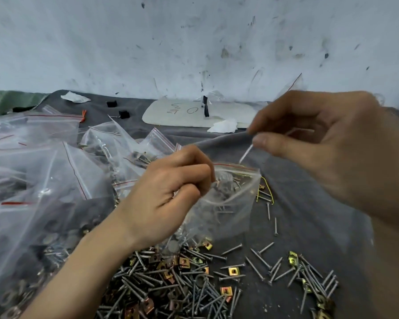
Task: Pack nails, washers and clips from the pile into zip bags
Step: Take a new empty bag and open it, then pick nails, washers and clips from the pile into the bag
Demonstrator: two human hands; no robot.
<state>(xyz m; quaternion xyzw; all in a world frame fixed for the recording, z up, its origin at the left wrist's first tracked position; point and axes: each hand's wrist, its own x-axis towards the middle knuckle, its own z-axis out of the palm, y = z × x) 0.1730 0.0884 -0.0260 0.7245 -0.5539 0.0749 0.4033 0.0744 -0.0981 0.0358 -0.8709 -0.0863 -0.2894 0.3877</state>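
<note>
My left hand (168,199) pinches the left rim of a small clear zip bag (230,203) with a red seal line, holding it upright with its mouth open. Grey washers and nails show inside it. My right hand (332,143) hovers just above the bag's mouth and pinches a thin nail (245,154) by its upper end, tip pointing down at the opening. Below both hands lies the pile (182,279) of grey nails, brass-coloured clips and washers on the dark cloth.
Several filled zip bags (39,171) are heaped at the left. Loose nails (309,272) scatter at the lower right. A white board (194,113) with writing, crumpled paper and small black blocks lie at the back by the stained wall.
</note>
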